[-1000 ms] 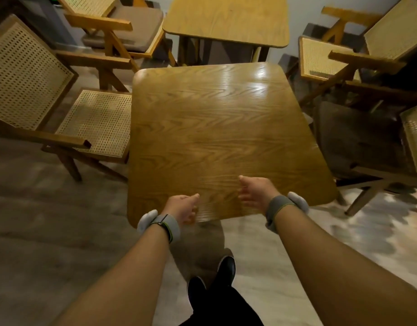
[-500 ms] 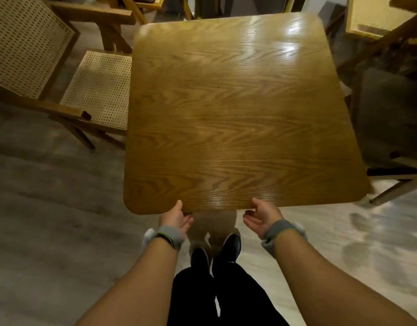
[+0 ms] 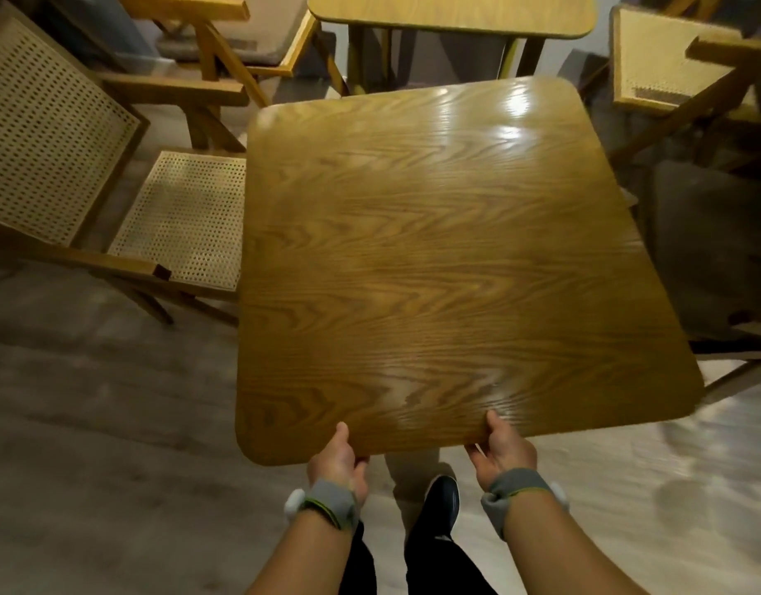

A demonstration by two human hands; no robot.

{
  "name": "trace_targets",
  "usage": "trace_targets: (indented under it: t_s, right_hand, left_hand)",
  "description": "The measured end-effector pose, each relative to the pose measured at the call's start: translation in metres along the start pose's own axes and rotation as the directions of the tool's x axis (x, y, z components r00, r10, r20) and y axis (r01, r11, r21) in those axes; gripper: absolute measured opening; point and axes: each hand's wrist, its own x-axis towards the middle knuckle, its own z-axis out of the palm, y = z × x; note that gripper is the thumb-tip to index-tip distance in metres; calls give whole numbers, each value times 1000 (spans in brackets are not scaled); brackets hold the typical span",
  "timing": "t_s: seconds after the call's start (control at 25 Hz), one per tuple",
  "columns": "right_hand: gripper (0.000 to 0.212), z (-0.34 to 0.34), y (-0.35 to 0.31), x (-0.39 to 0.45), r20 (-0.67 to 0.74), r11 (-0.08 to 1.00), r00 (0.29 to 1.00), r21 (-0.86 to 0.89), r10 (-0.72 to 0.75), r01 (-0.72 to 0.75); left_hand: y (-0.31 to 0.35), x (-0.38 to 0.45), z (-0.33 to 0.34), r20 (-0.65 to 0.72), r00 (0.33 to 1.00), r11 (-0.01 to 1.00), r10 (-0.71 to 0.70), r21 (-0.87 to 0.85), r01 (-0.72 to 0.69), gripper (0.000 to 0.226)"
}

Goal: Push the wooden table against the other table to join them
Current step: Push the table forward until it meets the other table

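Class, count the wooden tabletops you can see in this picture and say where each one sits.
2. The near table fills the middle, with the left hand and right hand gripping its near edge. The far table sits at the top, cut off by the frame.

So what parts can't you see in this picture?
Head view only:
- The near table's legs: hidden under its own top.
- The far table: its back part is cut off by the top edge.
- Left hand and right hand fingers: curled under the tabletop edge.
- The floor: blurred.
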Motion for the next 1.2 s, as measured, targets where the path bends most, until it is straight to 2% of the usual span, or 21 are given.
trace_targets:
  t_s: [0.4, 0.6, 1.2]
  right_hand:
    - [42, 10, -1, -9, 35, 992, 995, 84, -97, 94]
    - [41, 29, 16, -11, 59, 994, 996, 91, -63, 58]
    - [46, 95, 63, -21, 15, 987, 999, 155, -35, 32]
  left_hand:
    - [17, -6, 10, -12, 998, 998, 55, 12, -55, 65]
    - [45, 5, 4, -11, 991, 987, 135, 89, -134, 61]
    - [142, 23, -1, 60, 984, 975, 166, 137, -173, 59]
